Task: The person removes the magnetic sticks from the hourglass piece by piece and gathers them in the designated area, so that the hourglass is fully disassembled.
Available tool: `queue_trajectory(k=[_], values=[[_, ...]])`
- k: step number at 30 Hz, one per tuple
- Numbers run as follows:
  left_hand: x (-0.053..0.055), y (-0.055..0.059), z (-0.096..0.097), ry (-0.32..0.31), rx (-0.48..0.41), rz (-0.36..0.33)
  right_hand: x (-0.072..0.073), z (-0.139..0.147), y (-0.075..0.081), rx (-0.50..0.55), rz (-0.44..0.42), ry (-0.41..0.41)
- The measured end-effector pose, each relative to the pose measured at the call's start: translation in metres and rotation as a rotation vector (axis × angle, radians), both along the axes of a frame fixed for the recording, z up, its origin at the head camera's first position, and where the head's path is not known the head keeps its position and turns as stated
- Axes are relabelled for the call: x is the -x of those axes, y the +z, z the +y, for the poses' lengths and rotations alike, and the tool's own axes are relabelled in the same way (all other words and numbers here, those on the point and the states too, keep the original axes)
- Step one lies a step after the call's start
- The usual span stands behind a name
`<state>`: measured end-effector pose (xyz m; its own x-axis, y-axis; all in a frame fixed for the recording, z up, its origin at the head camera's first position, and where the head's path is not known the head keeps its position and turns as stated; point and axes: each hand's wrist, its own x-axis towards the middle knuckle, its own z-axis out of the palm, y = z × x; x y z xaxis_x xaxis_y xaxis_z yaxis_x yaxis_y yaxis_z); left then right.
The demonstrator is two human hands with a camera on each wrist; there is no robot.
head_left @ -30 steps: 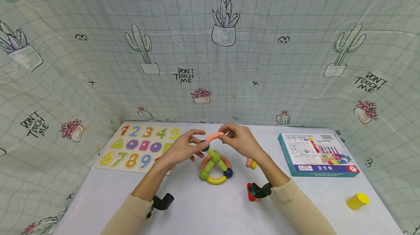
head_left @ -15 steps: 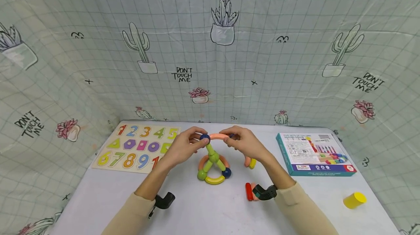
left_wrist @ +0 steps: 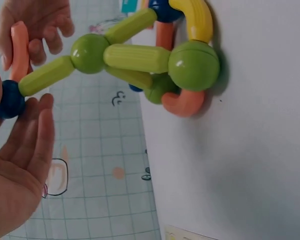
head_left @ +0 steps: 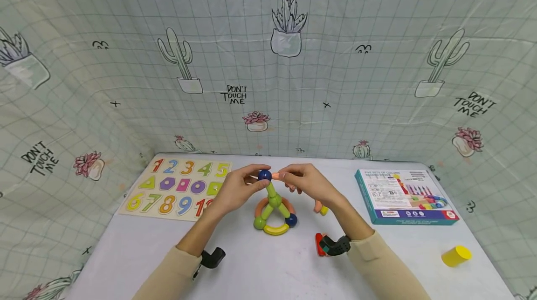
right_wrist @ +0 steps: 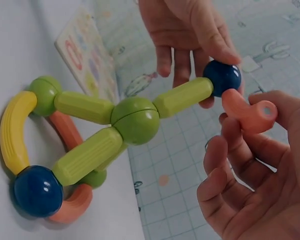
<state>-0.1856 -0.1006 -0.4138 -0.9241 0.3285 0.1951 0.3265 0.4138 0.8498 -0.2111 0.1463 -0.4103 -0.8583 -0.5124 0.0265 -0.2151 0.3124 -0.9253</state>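
Observation:
A magnetic stick-and-ball structure stands on the table: a ring of curved sticks and balls, with green sticks rising to a middle green ball (right_wrist: 136, 121). One more green stick (left_wrist: 47, 76) runs up to a blue ball (head_left: 265, 175) at the top. My left hand (head_left: 237, 190) holds that blue ball between thumb and fingers. With thumb and forefinger, my right hand (head_left: 310, 183) pinches a curved orange stick (right_wrist: 250, 112). One end of it touches the blue ball; its other end is free, facing the right wrist camera.
A number puzzle board (head_left: 180, 188) lies at the left, and a teal-edged box (head_left: 407, 197) at the right. A yellow cylinder (head_left: 456, 256) lies near the right edge. Under the right forearm are a red stick (head_left: 320, 245) and, farther back, orange and yellow pieces (head_left: 320, 207).
The curved orange stick has turned at the blue ball and now looks shorter from the head. My left fingers have closed round the ball. The ring base stays in place.

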Motion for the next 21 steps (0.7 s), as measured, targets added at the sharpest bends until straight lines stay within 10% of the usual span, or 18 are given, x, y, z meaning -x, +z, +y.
queue_trajectory(k=[21], values=[[0.000,-0.011,0.004,-0.066,-0.057,0.020,-0.002,-0.005,-0.004,-0.046,0.100,-0.080]])
